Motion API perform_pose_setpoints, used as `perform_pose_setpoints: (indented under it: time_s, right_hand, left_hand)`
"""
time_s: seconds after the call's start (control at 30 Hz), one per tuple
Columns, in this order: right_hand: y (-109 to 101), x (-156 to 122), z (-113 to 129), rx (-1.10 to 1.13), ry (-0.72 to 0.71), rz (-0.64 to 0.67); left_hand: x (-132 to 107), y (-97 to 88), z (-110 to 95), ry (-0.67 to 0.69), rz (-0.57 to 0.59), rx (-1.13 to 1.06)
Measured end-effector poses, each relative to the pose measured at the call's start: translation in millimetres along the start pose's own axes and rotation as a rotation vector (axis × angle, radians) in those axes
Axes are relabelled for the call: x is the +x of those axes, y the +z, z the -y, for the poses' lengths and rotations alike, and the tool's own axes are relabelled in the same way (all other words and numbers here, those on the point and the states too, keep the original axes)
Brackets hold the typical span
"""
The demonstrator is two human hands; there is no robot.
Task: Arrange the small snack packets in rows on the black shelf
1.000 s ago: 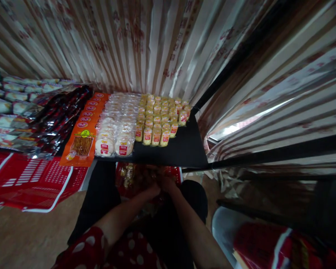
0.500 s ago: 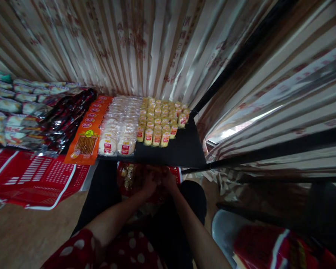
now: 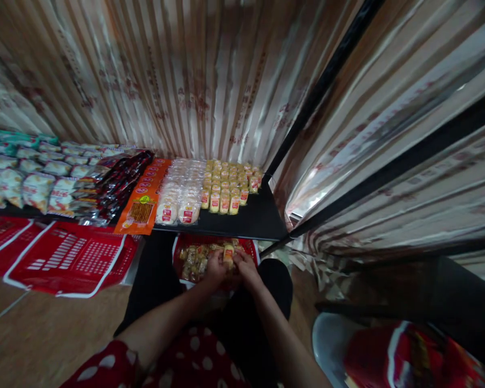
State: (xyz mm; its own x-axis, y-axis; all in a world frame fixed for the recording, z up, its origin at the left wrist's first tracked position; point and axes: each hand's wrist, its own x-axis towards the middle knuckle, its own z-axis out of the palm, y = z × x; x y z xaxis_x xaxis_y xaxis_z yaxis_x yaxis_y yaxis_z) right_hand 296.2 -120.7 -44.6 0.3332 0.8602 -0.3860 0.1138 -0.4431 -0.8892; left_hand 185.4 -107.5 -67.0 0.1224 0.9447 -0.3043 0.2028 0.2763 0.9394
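Observation:
Between my two hands is a small yellow wrapped snack cake [image 3: 228, 251] with a red and white label. My left hand [image 3: 215, 268] grips its left side, and my right hand [image 3: 246, 266] has its fingers closed on the right side. Both are over a red basket [image 3: 177, 249] at my lap, in which many similar wrapped cakes [image 3: 194, 257] lie loose. Just beyond, on the black shelf [image 3: 253, 220], matching yellow cakes [image 3: 224, 202] stand in tight rows.
Left of the yellow cakes lie round white packaged cakes [image 3: 178, 194], an orange snack packet [image 3: 139, 207], dark glossy packets [image 3: 125, 180] and white bags [image 3: 38, 188]. Red baskets [image 3: 76, 258] stand below the shelf. Black poles [image 3: 307, 113] and a striped sheet [image 3: 178, 81] enclose the shelf.
The snack cake has come up into clear view between my hands, label showing; before, the hands were deep in the dim basket. My view has shifted slightly left.

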Motion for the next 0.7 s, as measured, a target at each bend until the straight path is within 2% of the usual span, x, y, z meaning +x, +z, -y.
perform_pose_setpoints:
  time_s: [0.23, 0.43, 0.5, 0.6, 0.67, 0.7]
  right_hand:
    - [6, -29, 5, 0.159, 0.01, -0.016]
    - [2, -44, -1, 0.041, -0.037, 0.067]
    - [0, -49, 1, -0.109, -0.129, 0.066]
    - [-5, -57, 13, -0.412, -0.438, 0.069]
    - [-7, -63, 23, -0.535, -0.6, 0.132]
    - [-8, -66, 28, -0.561, -0.636, 0.176]
  left_hand:
    - [-23, -11.2, -7, 0.03, -0.04, -0.037]
    - [-39, -21.8, -14, 0.089, -0.061, 0.076]
    - [-44, -28.0, -18, 0.117, -0.076, 0.105]
    - [-50, -39.9, -27, 0.179, -0.071, 0.209]
    - [-53, -47.5, -36, 0.223, -0.024, 0.286]
    - [-54, -50.6, -41, 0.246, 0.003, 0.306]
